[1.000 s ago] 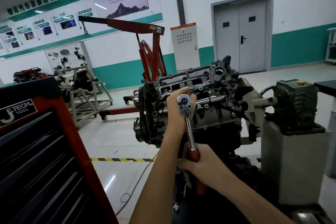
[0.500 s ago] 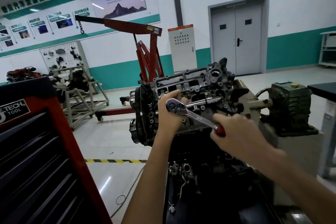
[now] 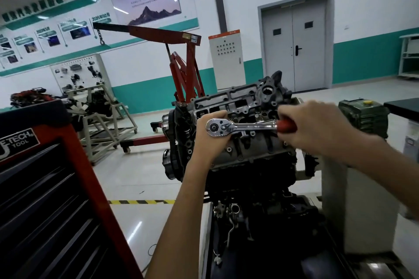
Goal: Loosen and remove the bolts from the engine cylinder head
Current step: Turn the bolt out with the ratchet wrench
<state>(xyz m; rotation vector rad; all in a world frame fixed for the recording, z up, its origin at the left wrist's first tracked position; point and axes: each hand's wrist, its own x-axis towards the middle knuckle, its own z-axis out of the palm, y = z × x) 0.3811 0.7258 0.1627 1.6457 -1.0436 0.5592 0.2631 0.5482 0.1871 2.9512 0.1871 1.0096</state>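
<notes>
The grey engine cylinder head (image 3: 247,106) sits on a stand in the middle of the view. A chrome ratchet wrench (image 3: 229,127) lies level across it, head to the left. My left hand (image 3: 209,142) grips behind the ratchet's head, and whatever sits under the head is hidden by my fingers. My right hand (image 3: 315,129) grips the wrench's red handle (image 3: 286,125) at the right. The bolt being turned is out of sight behind the ratchet head. Several holes and bosses show on the cylinder head's face.
A red and black tool cabinet (image 3: 45,188) stands close at the left. A red engine hoist (image 3: 181,70) rises behind the engine. A green gearbox (image 3: 362,118) of the stand sits at the right. Yellow-black floor tape (image 3: 140,201) runs below.
My right hand has swung the red handle from pointing down, up and round to the right until the wrench lies level. My left hand has stayed at the ratchet head.
</notes>
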